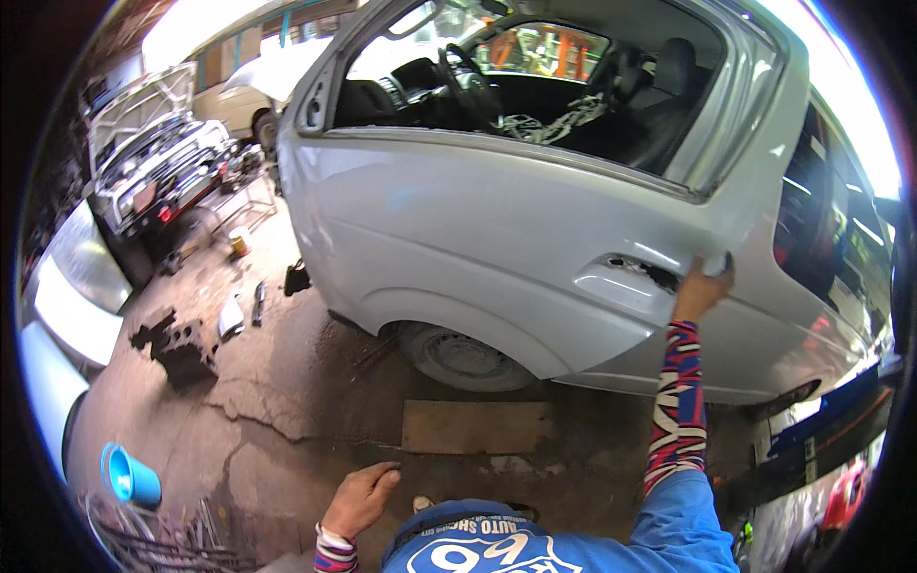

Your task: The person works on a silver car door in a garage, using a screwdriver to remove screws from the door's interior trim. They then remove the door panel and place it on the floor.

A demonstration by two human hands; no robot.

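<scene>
At the far left edge of the frame, pale curved body panels (72, 286) lean near the rim. Below them, in the lower left, a bright blue plastic bucket (129, 476) lies on its side on the cracked, stained concrete floor (277, 411), next to a heap of thin metal rods (162, 540). In the upper left stands a white car with its bonnet raised (158, 153). Dark metal parts (181, 344) are scattered on the floor to its lower right.

At the bottom centre, the left hand (361, 498) hangs over the floor, fingers loosely spread and slightly curled, holding nothing. Just above and to its right, a flat brown board (478, 427) lies on the concrete below the dark steel front wheel (463, 355).

The middle of the frame is filled by a silver-grey car door (497, 229) with its window down; the black steering wheel (468, 84) shows through the opening at the upper centre.

Right of centre, the right hand (702, 286), on an arm in a red, white and blue patterned sleeve (678, 411), reaches up to the door's rear edge. Its fingers curl over that edge just beside the empty, dark handle recess (650, 274), gripping the sheet metal. Further right, the rear side window (826, 224) reflects light.
</scene>
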